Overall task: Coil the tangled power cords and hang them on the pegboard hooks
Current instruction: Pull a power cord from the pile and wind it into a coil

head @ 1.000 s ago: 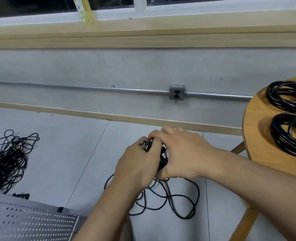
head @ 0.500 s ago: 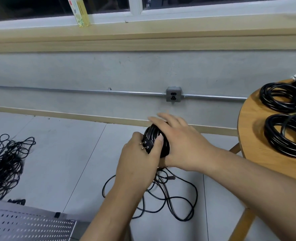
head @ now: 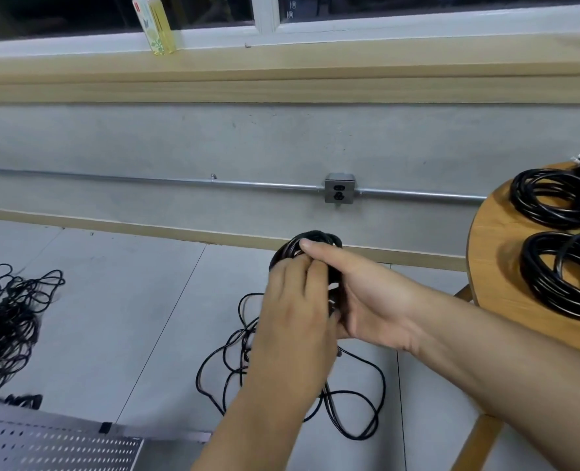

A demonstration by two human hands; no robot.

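black cord, our coil (head: 312, 240), sits above the floor (head: 111, 317) between both hands: our right hand (head: 373, 300) wraps it, one finger across the top, and our left hand (head: 295, 311) grips its front, fingers curled. the tail (head: 331, 414) trails loose below; if either grip slackens, we judge the loops could spring apart and retangle.
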